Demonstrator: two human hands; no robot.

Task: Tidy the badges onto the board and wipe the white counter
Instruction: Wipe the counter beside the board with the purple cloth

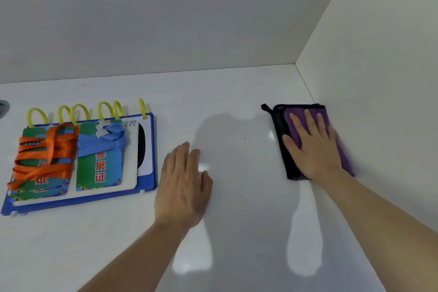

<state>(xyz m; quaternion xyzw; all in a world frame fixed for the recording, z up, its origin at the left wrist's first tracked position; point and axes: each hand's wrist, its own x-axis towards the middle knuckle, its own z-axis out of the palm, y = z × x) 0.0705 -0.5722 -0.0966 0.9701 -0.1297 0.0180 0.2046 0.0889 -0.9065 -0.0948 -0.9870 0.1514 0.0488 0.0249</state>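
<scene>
A blue board (pixel 151 149) with yellow rings lies at the left of the white counter (pixel 237 106). On it sit a badge wrapped in an orange lanyard (pixel 42 156) and a badge wrapped in a blue lanyard (pixel 102 163), side by side. My left hand (pixel 182 185) rests flat on the counter just right of the board, fingers straight. My right hand (pixel 315 147) presses flat on a folded purple cloth with black edging (pixel 284 149) near the right wall.
A white side wall (pixel 367 78) rises right beside the cloth, and a grey back wall (pixel 166 19) closes the counter behind. A grey round object (pixel 3 106) shows at the far left edge. A small spiral notepad (pixel 132 149) lies under the blue-lanyard badge.
</scene>
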